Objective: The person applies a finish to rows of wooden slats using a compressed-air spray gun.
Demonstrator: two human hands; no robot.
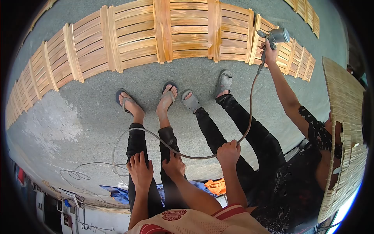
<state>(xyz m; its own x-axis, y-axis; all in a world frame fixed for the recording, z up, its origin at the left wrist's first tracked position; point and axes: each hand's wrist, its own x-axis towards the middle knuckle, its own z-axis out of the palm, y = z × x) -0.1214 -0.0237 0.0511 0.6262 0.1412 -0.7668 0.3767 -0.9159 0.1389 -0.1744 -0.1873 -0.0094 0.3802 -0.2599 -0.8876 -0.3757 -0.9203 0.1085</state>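
Observation:
My left hand [140, 170] rests on my left knee with its fingers spread, holding nothing. On my right knee lies my right hand [174, 166], its fingers laid loosely over the dark trouser leg and partly hidden. A thin hose [194, 157] runs just beyond my hands, across both shins. Beside me, a co-worker's left fist [228, 154] grips that hose. The co-worker's other hand [269, 54] holds a spray gun [267, 38] with a grey cup [280, 35] over the slatted wooden panels [136, 37].
More slatted panels [306, 11] lie at the far right. The co-worker wears a woven hat [344, 136]. Hose loops [82, 171] lie on the concrete floor [93, 101] at left. Blue cloth [117, 194] and orange cloth [215, 187] lie behind our legs.

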